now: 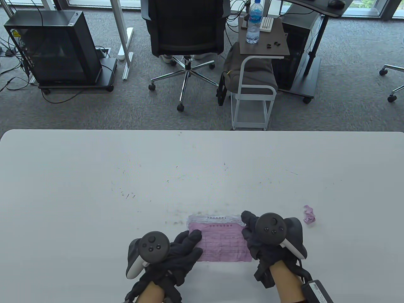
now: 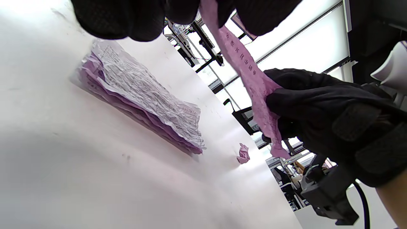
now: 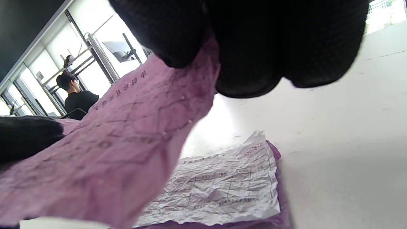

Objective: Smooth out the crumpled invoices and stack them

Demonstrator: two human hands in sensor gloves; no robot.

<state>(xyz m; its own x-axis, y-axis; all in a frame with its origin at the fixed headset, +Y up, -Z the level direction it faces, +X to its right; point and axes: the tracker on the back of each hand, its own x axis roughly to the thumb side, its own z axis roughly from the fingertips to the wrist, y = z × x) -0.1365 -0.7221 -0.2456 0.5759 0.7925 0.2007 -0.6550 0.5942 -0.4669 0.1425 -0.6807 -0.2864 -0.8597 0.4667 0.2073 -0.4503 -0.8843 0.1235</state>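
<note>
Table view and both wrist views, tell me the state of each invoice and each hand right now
Pink invoice: flattened, held above the stack.
Stack: flat on table, white sheet on top.
Crumpled invoice: balled up, untouched.
Left hand: pinching pink invoice.
Right hand: pinching pink invoice.

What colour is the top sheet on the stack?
White with dark printed lines, on the stack of pink sheets; clearest in the right wrist view.
</note>
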